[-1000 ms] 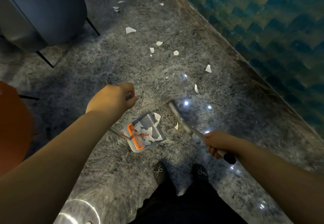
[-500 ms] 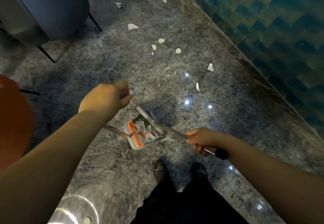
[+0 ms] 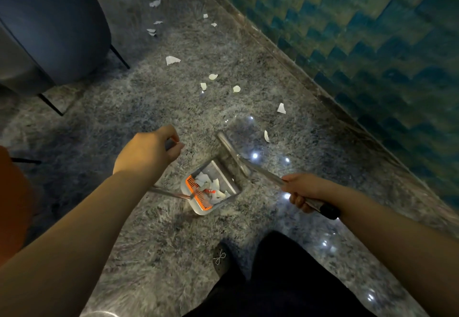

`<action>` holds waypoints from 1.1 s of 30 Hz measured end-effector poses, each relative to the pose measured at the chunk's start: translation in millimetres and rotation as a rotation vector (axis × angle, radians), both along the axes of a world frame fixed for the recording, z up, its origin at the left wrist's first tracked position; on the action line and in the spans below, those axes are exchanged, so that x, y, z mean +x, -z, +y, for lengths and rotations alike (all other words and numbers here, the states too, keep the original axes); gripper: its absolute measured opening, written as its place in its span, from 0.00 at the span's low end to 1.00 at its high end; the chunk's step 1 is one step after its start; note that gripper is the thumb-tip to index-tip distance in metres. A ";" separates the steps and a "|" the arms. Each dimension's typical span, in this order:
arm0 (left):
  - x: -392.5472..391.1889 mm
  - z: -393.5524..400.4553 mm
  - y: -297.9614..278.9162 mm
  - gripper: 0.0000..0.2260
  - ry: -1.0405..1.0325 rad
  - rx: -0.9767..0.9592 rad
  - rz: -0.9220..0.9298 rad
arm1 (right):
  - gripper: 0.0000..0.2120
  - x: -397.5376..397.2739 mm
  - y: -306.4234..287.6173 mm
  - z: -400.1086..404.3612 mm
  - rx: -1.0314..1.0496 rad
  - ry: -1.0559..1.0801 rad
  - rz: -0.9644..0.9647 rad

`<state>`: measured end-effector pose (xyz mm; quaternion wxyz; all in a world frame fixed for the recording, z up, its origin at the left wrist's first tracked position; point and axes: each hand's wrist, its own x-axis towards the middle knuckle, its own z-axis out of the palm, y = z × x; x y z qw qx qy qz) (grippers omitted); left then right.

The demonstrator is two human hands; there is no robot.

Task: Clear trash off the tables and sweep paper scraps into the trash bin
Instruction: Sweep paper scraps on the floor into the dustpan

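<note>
Left hand point(image 3: 146, 151) clamps the dustpan point(image 3: 211, 190) handle, right hand point(image 3: 301, 188) grips the broom point(image 3: 232, 151); a hasty stroke could scatter paper scraps point(image 3: 267, 136) past the pan.

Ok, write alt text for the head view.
A person's left hand holds a dustpan's long handle while the right hand grips a broom at the pan's mouth. White paper scraps trail across the grey marble floor toward a blue chair.

Left hand point(image 3: 146, 151) grips the dustpan point(image 3: 211, 190) handle; right hand point(image 3: 304, 190) grips the broom point(image 3: 233, 152) beside floor scraps point(image 3: 267, 136).
</note>
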<state>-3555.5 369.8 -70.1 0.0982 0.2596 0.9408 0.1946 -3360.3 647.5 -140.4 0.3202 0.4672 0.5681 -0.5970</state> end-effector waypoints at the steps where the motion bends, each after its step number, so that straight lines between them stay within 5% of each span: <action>1: -2.6 8.5 -2.2 0.07 0.010 0.002 0.009 | 0.15 -0.7 0.1 6.8 0.019 0.029 0.007; 4: -11.2 37.5 -5.5 0.08 0.051 0.015 0.025 | 0.20 -3.7 -1.0 27.1 0.067 0.111 0.028; 9: -33.0 90.7 -6.5 0.08 0.068 0.036 0.022 | 0.07 -17.7 -6.8 73.4 0.050 0.139 0.074; 16: -76.7 160.5 -13.6 0.07 0.044 -0.004 0.001 | 0.12 -49.8 7.1 161.7 0.138 0.034 0.028; 20: -100.4 192.0 -23.9 0.07 0.076 -0.068 0.010 | 0.06 -73.8 3.0 192.5 0.082 0.050 -0.022; 33: -116.8 142.1 -35.3 0.06 0.110 -0.100 0.019 | 0.06 -105.4 26.7 164.8 0.020 -0.070 -0.048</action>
